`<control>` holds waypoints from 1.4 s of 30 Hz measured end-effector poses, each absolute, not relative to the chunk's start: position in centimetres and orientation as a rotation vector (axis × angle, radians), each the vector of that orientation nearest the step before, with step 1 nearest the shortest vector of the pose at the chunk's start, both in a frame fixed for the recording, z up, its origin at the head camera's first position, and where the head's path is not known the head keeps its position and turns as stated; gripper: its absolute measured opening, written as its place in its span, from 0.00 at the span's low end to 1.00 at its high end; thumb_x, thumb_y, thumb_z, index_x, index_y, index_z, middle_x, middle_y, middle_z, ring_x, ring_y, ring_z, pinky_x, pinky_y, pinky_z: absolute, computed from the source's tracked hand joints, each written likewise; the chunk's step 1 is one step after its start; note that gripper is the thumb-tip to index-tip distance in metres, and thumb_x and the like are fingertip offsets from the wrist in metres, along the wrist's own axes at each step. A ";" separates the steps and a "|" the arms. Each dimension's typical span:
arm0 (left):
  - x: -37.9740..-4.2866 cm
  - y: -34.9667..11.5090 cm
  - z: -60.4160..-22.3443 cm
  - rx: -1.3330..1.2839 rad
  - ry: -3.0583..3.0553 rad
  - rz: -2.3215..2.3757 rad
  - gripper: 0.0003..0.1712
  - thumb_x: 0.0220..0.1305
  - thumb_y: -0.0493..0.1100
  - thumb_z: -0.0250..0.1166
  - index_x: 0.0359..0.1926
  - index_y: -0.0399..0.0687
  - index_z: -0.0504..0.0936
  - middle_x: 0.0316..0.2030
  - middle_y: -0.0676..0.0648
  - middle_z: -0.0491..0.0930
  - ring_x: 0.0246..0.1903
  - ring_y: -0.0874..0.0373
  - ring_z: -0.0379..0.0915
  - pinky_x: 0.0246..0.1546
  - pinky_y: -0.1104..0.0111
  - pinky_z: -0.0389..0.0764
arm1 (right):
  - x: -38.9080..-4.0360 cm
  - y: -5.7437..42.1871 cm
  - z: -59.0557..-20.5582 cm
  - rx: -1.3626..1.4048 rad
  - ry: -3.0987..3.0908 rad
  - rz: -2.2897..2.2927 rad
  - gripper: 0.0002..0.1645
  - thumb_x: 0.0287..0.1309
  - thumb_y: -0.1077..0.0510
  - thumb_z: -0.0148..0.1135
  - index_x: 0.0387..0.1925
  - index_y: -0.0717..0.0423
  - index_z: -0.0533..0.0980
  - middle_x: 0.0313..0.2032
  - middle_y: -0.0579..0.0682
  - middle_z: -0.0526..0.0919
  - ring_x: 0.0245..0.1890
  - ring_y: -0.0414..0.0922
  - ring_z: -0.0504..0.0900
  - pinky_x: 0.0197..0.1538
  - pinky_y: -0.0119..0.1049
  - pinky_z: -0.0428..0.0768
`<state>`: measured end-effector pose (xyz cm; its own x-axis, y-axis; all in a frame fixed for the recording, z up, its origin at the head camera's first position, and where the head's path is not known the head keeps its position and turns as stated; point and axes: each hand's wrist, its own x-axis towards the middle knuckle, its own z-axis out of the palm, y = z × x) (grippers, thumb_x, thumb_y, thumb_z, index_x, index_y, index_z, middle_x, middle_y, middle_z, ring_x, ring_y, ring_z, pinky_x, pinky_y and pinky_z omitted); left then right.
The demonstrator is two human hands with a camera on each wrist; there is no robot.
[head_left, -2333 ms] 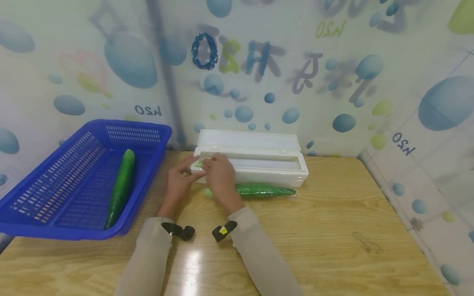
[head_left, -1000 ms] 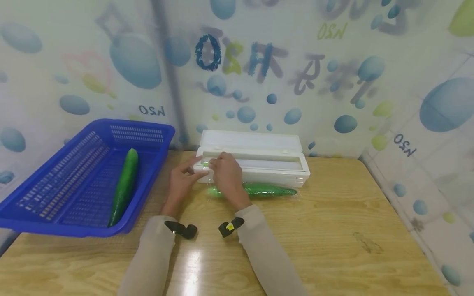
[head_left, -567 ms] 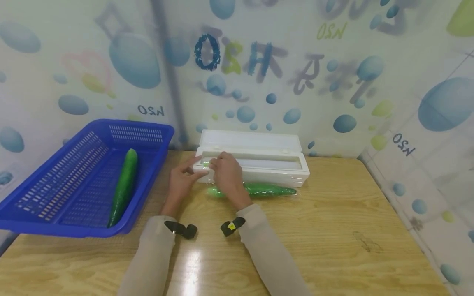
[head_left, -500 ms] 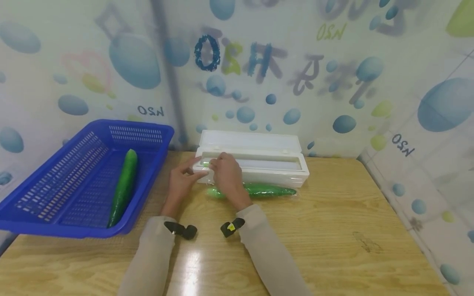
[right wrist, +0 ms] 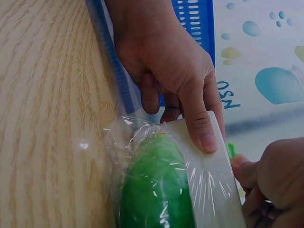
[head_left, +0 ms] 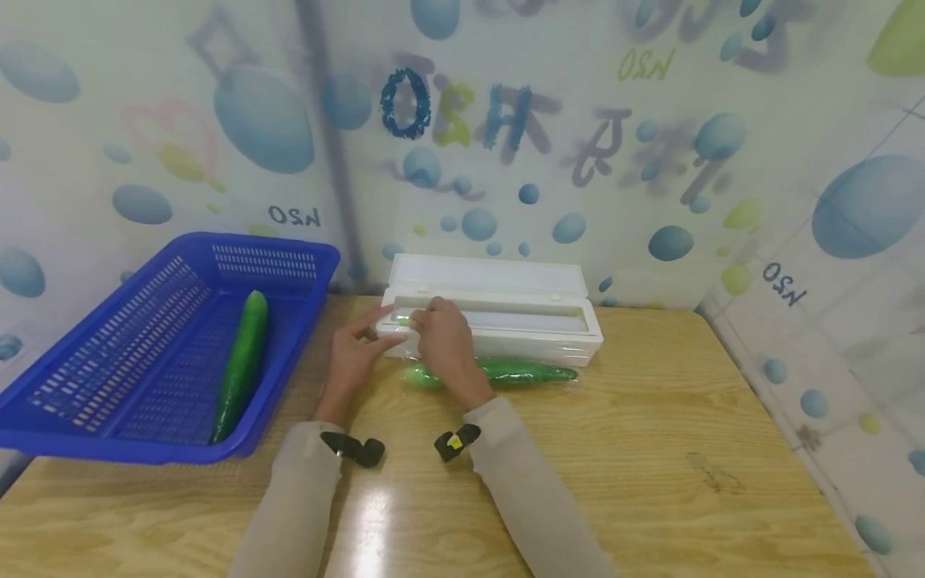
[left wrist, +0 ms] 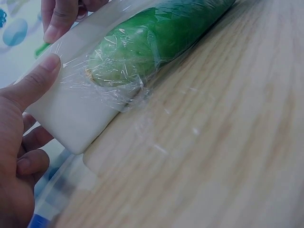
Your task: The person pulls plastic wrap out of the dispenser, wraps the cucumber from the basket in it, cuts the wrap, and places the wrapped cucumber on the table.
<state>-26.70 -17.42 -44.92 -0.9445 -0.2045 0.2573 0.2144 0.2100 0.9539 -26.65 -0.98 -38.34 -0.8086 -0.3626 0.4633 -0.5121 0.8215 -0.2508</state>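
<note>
A white cling film dispenser [head_left: 520, 347] stands at the back of the table with its lid [head_left: 491, 275] raised. My left hand [head_left: 352, 357] grips its left end; in the left wrist view the thumb lies on the front face and the other fingers are bent behind the end. My right hand [head_left: 446, 341] pinches a small green slide cutter [head_left: 403, 319] at the dispenser's left upper edge; its fingertips partly hide the cutter. Along the dispenser's front lies a cucumber [right wrist: 156, 190] under clear cling film [left wrist: 126, 97], and the film runs up over the front face.
On the left is a blue perforated basket [head_left: 289, 353] with an unwrapped cucumber [head_left: 242, 361] in it. A patterned wall [head_left: 491, 201] rises directly behind the dispenser. The wooden table [head_left: 650, 449] extends to the right and towards me.
Since the oldest frame, my right hand has shifted slightly right along the dispenser with the green cutter. My left hand keeps its grip on the end. The last second shows hardly any movement.
</note>
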 end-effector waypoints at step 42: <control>-26.7 -17.5 -45.4 -0.037 -2.118 -1.797 0.29 0.44 0.50 0.78 0.52 0.57 0.84 0.61 0.49 0.72 0.32 0.55 0.66 0.23 0.75 0.67 | -26.7 -0.1 -38.8 0.715 -2.575 0.498 0.09 0.61 0.62 0.62 0.40 0.56 0.85 0.32 0.50 0.77 0.32 0.44 0.75 0.35 0.32 0.75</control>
<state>-26.69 -17.51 -45.37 -0.9342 -0.2102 0.2881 0.2500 0.1899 0.9494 -26.75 -0.08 -38.82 -0.7793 -0.4011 0.4815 -0.5517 0.8036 -0.2235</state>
